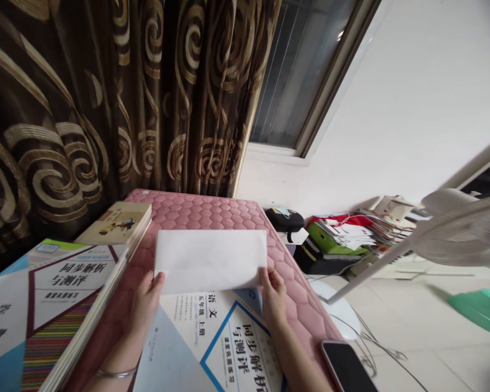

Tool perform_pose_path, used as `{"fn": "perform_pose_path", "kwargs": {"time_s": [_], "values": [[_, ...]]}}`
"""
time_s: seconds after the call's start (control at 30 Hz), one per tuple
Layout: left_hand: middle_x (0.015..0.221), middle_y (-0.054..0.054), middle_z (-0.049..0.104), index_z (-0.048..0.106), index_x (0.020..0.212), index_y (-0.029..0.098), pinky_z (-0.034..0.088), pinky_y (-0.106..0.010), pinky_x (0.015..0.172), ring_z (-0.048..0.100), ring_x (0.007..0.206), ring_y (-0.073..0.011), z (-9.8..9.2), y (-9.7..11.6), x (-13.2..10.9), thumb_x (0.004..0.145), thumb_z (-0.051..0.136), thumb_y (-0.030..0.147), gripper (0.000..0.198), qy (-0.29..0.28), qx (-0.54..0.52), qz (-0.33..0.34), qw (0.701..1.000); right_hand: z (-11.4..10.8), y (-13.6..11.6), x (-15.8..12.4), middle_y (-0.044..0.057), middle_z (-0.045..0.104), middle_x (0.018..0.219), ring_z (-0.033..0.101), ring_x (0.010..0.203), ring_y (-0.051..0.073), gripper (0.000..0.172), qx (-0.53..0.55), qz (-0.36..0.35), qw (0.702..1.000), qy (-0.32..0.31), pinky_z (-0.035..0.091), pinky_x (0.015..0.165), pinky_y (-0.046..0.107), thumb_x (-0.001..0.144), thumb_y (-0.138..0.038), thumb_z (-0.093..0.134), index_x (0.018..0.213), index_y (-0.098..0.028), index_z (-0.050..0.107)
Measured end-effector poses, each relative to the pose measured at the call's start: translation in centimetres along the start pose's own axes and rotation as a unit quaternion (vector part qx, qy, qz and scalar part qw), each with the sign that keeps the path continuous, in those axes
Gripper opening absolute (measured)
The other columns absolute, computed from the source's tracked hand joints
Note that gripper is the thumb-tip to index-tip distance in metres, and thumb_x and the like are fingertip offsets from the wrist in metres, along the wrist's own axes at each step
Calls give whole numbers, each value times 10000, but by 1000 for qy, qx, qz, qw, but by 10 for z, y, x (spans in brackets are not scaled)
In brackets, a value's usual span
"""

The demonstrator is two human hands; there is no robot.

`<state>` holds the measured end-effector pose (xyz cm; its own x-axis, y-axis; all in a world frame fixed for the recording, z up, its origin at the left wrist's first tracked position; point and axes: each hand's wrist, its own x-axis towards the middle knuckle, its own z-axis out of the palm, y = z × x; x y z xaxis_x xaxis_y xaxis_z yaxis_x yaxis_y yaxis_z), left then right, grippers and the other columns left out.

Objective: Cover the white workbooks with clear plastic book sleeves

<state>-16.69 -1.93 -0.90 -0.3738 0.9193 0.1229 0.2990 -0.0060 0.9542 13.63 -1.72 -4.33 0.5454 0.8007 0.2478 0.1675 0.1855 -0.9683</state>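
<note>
A white sheet of paper (pixel 210 259), folded over, lies across the top of a blue-and-white workbook (pixel 224 343) on a pink quilted surface (pixel 204 212). My left hand (pixel 147 302) pinches the sheet's lower left corner. My right hand (pixel 273 296) grips its lower right corner, fingers curled over the edge. A thin bracelet (pixel 114 373) circles my left wrist.
A stack of workbooks (pixel 36 305) and a beige book (pixel 116 223) lie at the left. A dark phone (pixel 346 367) rests at the surface's right edge. A white fan (pixel 453 234), a pile of papers and bags (pixel 343 234) and cables sit on the floor to the right.
</note>
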Motion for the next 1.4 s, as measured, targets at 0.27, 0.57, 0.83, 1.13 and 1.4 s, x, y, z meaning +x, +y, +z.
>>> {"fn": "perform_pose_path", "kwargs": {"time_s": [0.27, 0.57, 0.83, 1.13, 1.4], "values": [[831, -84, 745, 636, 903, 200, 538, -324, 686, 688, 824, -274, 4, -10, 4, 729, 574, 658, 494, -59, -70, -20, 996, 3, 5, 3, -4, 597, 688, 502, 674, 184, 402, 0, -3, 1000, 7, 421, 613, 301, 794, -619, 589, 763, -218, 599], [935, -80, 734, 580, 948, 222, 534, -324, 767, 683, 882, -255, 3, -13, 11, 759, 502, 673, 495, -46, -46, 6, 998, 4, -4, 2, -17, 542, 669, 463, 662, 165, 427, -25, -40, 999, 13, 413, 631, 299, 825, -630, 542, 724, -215, 554], [1225, -158, 679, 493, 1267, 175, 524, -394, 901, 658, 1102, -302, -7, -18, 18, 647, 690, 523, 738, -120, -20, 13, 993, 8, -12, 4, 23, 586, 658, 495, 604, 194, 534, -120, -82, 989, 36, 380, 596, 318, 803, -764, 443, 723, -239, 504], [1049, -162, 720, 379, 1355, 76, 536, -349, 829, 706, 994, -265, 13, -21, 42, 776, 603, 202, 634, -85, 117, 64, 987, 29, -11, 41, 25, 575, 654, 540, 605, 206, 327, -239, -72, 968, -4, 334, 573, 302, 883, -529, 432, 690, -265, 434], [1258, -294, 576, 508, 1261, 24, 461, -507, 941, 547, 1220, -427, 23, 7, 30, 871, 456, 145, 411, -45, 296, 141, 944, 46, 2, 51, 131, 678, 815, 641, 737, 246, 214, -382, 14, 921, -71, 412, 645, 342, 950, -301, 425, 825, -189, 559]]}}
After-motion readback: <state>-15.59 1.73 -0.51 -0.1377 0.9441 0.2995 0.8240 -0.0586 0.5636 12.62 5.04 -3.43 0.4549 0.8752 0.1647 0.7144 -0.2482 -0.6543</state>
